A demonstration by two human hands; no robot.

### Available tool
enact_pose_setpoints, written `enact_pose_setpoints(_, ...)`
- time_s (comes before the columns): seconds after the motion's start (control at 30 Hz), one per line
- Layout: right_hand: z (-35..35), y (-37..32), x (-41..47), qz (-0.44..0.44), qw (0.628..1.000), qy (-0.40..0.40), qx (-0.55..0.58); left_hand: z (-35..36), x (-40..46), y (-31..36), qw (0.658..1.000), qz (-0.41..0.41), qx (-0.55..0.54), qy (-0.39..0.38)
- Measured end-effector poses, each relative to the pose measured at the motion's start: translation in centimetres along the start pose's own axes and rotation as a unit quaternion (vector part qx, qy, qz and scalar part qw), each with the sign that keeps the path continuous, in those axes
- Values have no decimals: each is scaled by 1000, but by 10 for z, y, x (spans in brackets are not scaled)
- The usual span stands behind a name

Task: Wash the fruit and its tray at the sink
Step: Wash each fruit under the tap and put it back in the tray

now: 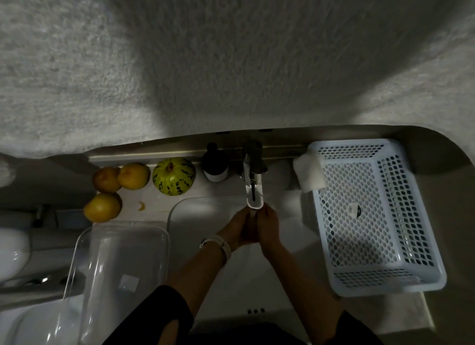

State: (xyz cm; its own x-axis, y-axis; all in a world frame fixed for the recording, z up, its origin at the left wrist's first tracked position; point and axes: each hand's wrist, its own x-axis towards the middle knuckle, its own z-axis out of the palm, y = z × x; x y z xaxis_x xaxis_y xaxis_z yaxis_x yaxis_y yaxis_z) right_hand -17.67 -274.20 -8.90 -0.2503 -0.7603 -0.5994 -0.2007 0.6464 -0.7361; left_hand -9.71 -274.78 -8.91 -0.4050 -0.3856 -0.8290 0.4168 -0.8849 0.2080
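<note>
Fingers together, palm against palm: left hand (237, 227) and right hand (267, 223) press under the tap (253, 180), holding nothing, likely rinsing before touching fruit. The three yellow fruits (120, 187) and striped melon (174, 176) wait far left on the ledge, clear tray (120, 272) nearer left. White basket (372, 216) sits right; a dark bottle (215, 164) crowds the tap.

wall: rough white textured plaster (231, 61), fills upper half
light: dim, brighter patches on the wall at left and right, broad shadow in the middle
tabletop: pale surface (449, 190) with rounded right corner, meets wall
left edge: white glossy fixture (11, 252), partly cut off
</note>
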Motion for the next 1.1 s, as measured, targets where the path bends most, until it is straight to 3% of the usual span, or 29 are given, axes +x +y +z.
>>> enact_pose_setpoints(0.2, 34, -5, 9, 52, 998, -26, 17, -34, -1, 6, 997, 21, -68, 40)
enact_pose_setpoints(0.33, 35, -5, 11, 35, 997, -52, 46, -46, 5, 6, 996, 29, -44, 71)
enact_pose_setpoints(0.57, 12, 6, 12, -10, 999, 1, -39, -16, 8, -2, 991, 48, 80, 94)
enact_pose_setpoints(0.73, -2, 11, 15, 42, 998, 46, 26, 8, 9, -4, 993, 53, 87, 61)
enact_pose_setpoints(0.97, 6, 14, 1, -70, 997, -16, -35, -6, 19, -4, 978, 50, 85, 183)
enact_pose_setpoints(1.1, 11, 7, -5, -130, 985, -101, -54, -14, 7, 6, 988, 5, -15, 154)
